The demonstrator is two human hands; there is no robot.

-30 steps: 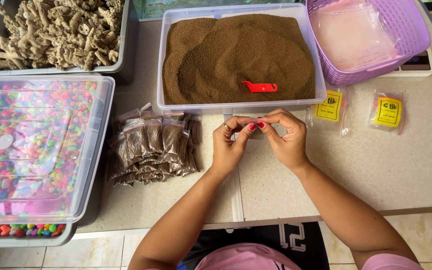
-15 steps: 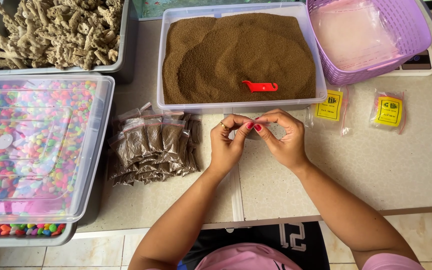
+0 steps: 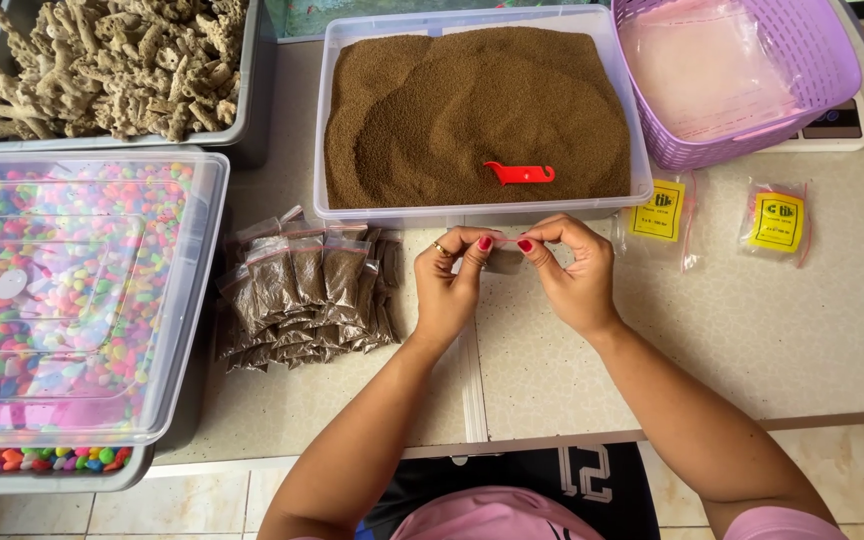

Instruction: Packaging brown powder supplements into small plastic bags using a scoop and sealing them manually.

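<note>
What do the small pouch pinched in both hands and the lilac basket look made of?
The small clear pouch, pinched by left hand and right hand: likely thin glossy plastic film, brown granules showing through. The lilac slotted basket: apparently rigid moulded plastic, given its regular wall slots.

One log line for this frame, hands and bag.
left hand pinching small bag | right hand pinching same bag | above table, near granule tub

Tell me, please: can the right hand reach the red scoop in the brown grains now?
Probably yes, but not at once. The right hand and left hand both pinch a small bag. The red scoop lies uncovered in the open tub just beyond.
</note>
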